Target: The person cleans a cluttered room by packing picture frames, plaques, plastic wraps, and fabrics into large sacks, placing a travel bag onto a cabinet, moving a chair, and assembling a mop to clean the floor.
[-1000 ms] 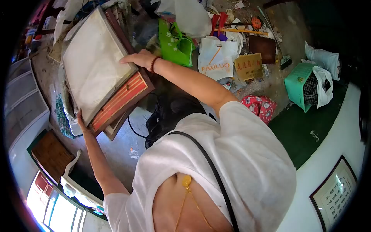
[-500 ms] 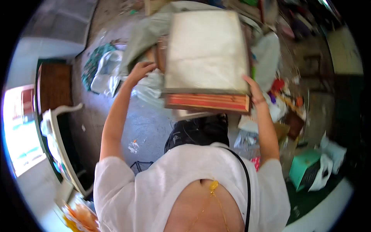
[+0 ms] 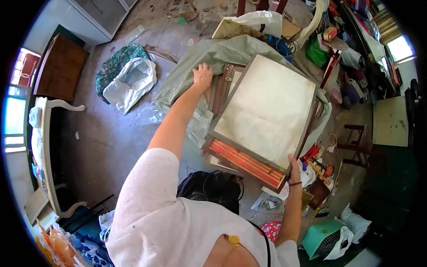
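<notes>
Picture frame [image 3: 267,107], one, large, with a pale, creased, lightly stained face and a dark narrow border; set aslant in front of the person, uppermost in a stack, face up. Second frame [image 3: 244,162], dark wood with red and gold stripes, directly beneath, showing along the near edge of the first. Brown frame [image 3: 219,95], partly covered, at the stack's left side. Right hand [image 3: 294,171], closed about the near right corner of the stack, thumb over the edge of the top frame, remaining fingers hidden; dark bracelet [image 3: 295,184] at the wrist. Left hand [image 3: 203,75], palm down, fingers slightly apart, laid on a grey-green plastic sheet [image 3: 187,73] just beside the brown frame. The sheet, crumpled, spreads to the left of the stack and behind it. White bag [image 3: 129,86], slack, on the floor left of the sheet, lying against a dark green patterned cloth [image 3: 111,69]. Brown cabinet [image 3: 61,66], farther left, near a white table [image 3: 48,147] with curved legs. Blue cord [image 3: 281,46], coiled, beyond the stack. Green bag [image 3: 316,52], to the right of the cord, among mixed clutter. Dark wooden stool [image 3: 356,147], well to the right. Green basket [image 3: 319,238], near lower right, tipped on its side.
</notes>
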Motion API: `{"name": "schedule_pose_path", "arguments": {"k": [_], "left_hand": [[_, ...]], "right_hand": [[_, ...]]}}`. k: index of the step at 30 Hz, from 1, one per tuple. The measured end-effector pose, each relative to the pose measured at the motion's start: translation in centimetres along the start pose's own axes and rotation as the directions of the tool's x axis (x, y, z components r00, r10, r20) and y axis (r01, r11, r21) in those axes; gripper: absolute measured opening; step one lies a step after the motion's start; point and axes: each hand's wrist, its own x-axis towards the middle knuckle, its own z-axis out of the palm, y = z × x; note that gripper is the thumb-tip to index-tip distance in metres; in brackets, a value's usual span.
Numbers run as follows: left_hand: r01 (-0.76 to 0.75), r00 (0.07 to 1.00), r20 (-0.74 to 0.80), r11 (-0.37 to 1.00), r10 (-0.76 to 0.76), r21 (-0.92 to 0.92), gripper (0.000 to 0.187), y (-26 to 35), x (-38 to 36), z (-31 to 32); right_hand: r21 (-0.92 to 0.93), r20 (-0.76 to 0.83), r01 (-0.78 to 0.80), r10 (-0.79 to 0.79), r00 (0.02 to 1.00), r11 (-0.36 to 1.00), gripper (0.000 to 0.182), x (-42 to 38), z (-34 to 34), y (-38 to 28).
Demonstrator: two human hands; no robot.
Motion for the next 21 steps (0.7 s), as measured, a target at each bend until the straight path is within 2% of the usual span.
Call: {"name": "schedule_pose_path", "arguments": {"k": [1,3,5,7,9,10,11,12,13,15,16,18,19,20,21], "left_hand": [[0.006,1.000,-0.004,1.000,-0.006,-0.006,0.032,0.0,1.1,0.2],[0.290,0.953,0.021,0.886,-0.304,-0.362,0.020,-0.4,3.9,0.3],[0.362,0.843,-0.194,0.795,-0.503,-0.487,0.018,-1.7,6.9,-2.0],[0.509,0.804,-0.106,0.770,-0.585,-0.386,0.020,-5.7,9.3,-6.5],[0.427,0.873,-0.106,0.850,-0.477,-0.307,0.026,-10.8,9.9,-8.2],[0.428,0.872,-0.108,0.851,-0.477,-0.305,0.026,-11.1,10.1,-8.3],[0.478,0.662,-0.074,0.496,-0.746,-0.725,0.030,-11.2,10.5,-8.4],[0.307,0.422,0.119,0.019,-0.899,-0.951,0.034,-11.3,10.8,-8.3],[0.306,0.420,0.122,0.014,-0.899,-0.952,0.034,-12.1,10.9,-7.8],[0.296,0.715,-0.027,0.338,-0.699,-0.893,0.039,-13.4,10.1,-6.5],[0.367,0.828,-0.007,0.551,-0.561,-0.750,0.045,-13.0,9.1,-8.0],[0.389,0.903,0.072,0.736,-0.423,-0.555,0.051,-10.9,7.6,-10.0],[0.258,0.950,-0.072,0.897,-0.302,-0.359,0.054,-9.2,6.7,-11.1],[0.123,0.971,-0.188,0.984,-0.145,-0.125,0.060,-7.2,5.4,-12.1],[-0.060,0.978,-0.203,0.994,0.040,-0.096,0.060,-5.4,4.6,-12.8]], "right_hand": [[0.002,-0.032,-0.017,0.017,0.999,1.000,0.041,-0.3,0.4,0.0],[0.063,-0.009,-0.035,0.036,0.999,0.997,0.040,0.7,-0.9,1.1],[0.012,0.005,-0.048,0.048,0.999,0.999,0.038,0.8,-1.2,1.0],[-0.017,0.006,-0.033,0.033,0.999,0.999,0.038,0.9,-1.6,0.8],[-0.070,0.007,-0.020,0.020,1.000,0.997,0.038,0.5,-1.6,0.1],[-0.061,-0.009,-0.066,0.066,0.998,0.996,0.042,-0.4,-1.0,-0.6],[-0.062,-0.006,-0.063,0.063,0.998,0.996,0.042,-0.3,-1.1,-0.5],[-0.037,0.006,-0.074,0.074,0.997,0.997,0.044,-0.4,-1.6,0.0],[-0.014,0.016,-0.086,0.086,0.996,0.996,0.047,-0.6,-1.9,0.3],[-0.009,0.022,-0.051,0.052,0.998,0.999,0.049,-0.4,-2.5,1.4],[-0.017,0.008,-0.083,0.083,0.997,0.996,0.049,-0.5,-2.2,1.2],[-0.019,0.001,-0.112,0.112,0.994,0.994,0.049,-0.5,-2.3,1.6],[-0.031,-0.010,-0.101,0.100,0.995,0.994,0.044,0.0,-3.0,2.3],[-0.043,-0.019,-0.082,0.082,0.996,0.996,0.038,0.1,-3.6,2.8],[-0.041,-0.015,-0.076,0.076,0.997,0.996,0.038,0.1,-3.4,2.5]]}}
